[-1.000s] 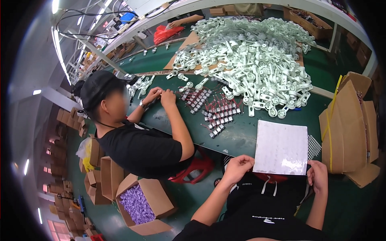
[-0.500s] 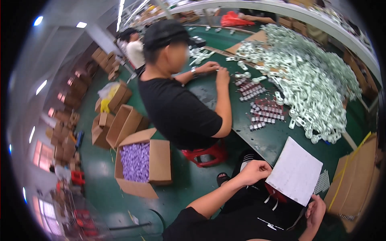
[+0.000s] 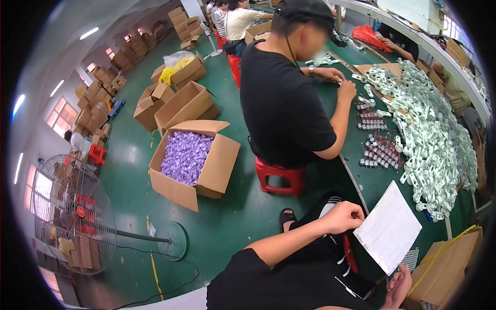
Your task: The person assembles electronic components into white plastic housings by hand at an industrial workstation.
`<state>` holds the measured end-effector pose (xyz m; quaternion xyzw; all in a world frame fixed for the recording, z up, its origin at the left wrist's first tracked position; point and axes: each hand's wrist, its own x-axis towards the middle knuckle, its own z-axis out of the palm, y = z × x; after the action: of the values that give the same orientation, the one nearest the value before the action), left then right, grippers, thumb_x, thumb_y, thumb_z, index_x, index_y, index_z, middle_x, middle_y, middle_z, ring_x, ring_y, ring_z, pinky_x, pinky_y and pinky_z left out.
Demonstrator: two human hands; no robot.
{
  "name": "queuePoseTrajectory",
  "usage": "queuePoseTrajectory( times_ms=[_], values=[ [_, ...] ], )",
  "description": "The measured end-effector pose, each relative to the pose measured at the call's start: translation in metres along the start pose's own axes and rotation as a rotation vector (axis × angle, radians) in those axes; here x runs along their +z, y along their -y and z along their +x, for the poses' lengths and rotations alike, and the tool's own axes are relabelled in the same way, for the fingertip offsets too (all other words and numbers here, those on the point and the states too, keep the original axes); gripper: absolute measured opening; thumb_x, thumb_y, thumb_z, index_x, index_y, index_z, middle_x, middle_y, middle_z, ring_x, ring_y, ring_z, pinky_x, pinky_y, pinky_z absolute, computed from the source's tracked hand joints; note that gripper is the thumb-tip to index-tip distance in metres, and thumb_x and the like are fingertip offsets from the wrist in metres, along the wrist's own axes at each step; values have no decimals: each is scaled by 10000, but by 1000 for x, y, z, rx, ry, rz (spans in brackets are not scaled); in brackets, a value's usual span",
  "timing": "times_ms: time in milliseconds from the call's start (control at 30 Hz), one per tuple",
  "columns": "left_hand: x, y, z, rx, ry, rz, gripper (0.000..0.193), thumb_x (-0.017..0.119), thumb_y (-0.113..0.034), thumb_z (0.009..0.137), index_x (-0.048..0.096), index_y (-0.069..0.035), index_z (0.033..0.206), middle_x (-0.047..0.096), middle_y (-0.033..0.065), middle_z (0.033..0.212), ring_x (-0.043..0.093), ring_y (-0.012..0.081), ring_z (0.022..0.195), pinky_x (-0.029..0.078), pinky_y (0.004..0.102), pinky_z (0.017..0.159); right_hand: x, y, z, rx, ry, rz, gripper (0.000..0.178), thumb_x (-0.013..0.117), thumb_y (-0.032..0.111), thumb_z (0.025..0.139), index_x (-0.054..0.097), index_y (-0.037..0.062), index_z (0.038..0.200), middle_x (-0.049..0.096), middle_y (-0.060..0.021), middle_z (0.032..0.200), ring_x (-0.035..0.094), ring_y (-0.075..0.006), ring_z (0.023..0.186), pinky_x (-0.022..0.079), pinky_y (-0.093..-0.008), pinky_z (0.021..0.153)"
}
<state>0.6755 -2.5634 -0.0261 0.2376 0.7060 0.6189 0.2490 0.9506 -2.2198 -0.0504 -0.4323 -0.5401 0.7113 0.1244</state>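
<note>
A white rectangular board or sheet (image 3: 388,228) with smudges lies tilted over my lap at the near edge of the green worktable. My left hand (image 3: 343,217) is at its upper left side, thumb and fingers pinched together; whatever may be between them is too small to see. By the sheet's lower corner, my right hand (image 3: 398,287) has its fingers curled in; I cannot make out what they hold. Beyond the sheet lie a pile of pale green plastic handheld-fan-shaped parts (image 3: 431,155) and rows of small silvery motors with red wires (image 3: 381,151).
A co-worker in black (image 3: 289,98) sits on a red stool (image 3: 279,178), hands over the table. Left on the floor stand an open carton (image 3: 222,165) of purple parts, further cartons (image 3: 186,106) and a pedestal fan (image 3: 80,212). A strapped carton (image 3: 442,268) stands at my right.
My view has swung left, so the scene sits further right and the pedestal fan shows fully. Both my hands stay close to the white sheet, in much the same pose.
</note>
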Motion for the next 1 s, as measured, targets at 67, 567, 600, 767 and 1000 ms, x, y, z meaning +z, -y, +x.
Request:
queuePoseTrajectory(
  times_ms=[67, 567, 600, 767, 1000],
  values=[
    [-3, 17, -6, 6, -33, -30, 155, 763, -89, 917, 785, 25, 1021, 784, 55, 876, 705, 107, 804, 569, 298, 754, 9, -1, 4, 14, 14, -24, 424, 615, 459, 1129, 718, 57, 1213, 564, 39, 674, 447, -79, 417, 300, -248, 351],
    [-83, 15, -105, -211, -169, -12, 215, 801, -149, 836, 830, 12, 974, 788, 96, 784, 730, 147, 711, 583, 338, 681, 90, -27, -45, -102, 297, -36, 437, 583, 332, 1154, 695, -53, 1328, 563, 10, 660, 434, -73, 398, 299, -226, 331],
    [-93, 25, -117, -320, -138, -127, 192, 807, -147, 894, 836, 11, 999, 775, 65, 790, 710, 130, 712, 573, 316, 667, 100, -22, -54, -126, 347, -51, 429, 586, 318, 1149, 696, -68, 1301, 570, -14, 645, 440, -87, 393, 308, -232, 328],
    [-120, 19, -155, -550, -176, -153, 189, 778, -148, 995, 816, 22, 1069, 745, 41, 870, 662, 110, 782, 504, 274, 703, 144, 11, -80, 29, 492, -140, 321, 594, 164, 1113, 705, -89, 1278, 672, -118, 671, 540, -138, 408, 400, -258, 361],
    [-203, 95, -246, -662, -458, -404, 158, 785, -158, 1000, 782, -1, 1016, 697, 25, 861, 601, 109, 733, 451, 248, 646, 238, -28, -46, 209, 886, -362, 358, 685, 274, 1113, 758, -33, 1280, 766, -84, 847, 665, -126, 567, 491, -271, 485]
  ],
)
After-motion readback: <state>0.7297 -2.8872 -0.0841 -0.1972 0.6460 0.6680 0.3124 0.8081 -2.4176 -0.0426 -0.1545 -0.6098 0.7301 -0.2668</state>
